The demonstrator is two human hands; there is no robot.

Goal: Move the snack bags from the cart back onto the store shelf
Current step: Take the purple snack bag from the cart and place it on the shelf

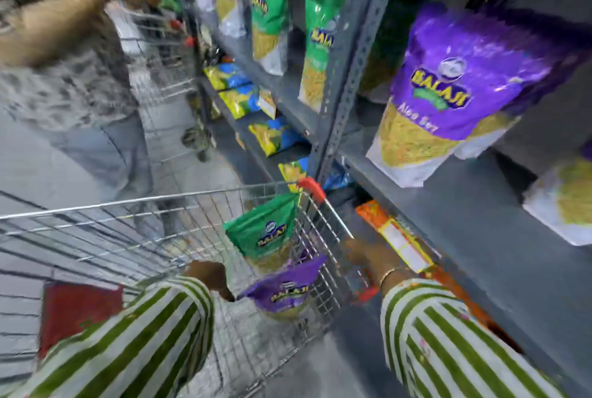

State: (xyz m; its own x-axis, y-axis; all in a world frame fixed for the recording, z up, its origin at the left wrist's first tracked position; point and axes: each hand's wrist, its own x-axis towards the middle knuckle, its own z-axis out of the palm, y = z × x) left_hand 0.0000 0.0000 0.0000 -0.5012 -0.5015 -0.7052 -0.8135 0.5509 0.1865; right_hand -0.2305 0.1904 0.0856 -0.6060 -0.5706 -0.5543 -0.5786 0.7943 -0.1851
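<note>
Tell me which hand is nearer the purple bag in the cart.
Left. The left hand has its fingers at the purple bag's edge; the right hand rests on the cart handle, beyond it.

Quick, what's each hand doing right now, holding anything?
Left hand: closed, pinching the purple snack bag inside the wire cart.
Right hand: at the cart's edge; grip cannot be told.

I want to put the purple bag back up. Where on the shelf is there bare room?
Bare shelf board lies between the standing purple bag and the bag at the right edge. Left of the upright post, green bags stand crowded.
</note>
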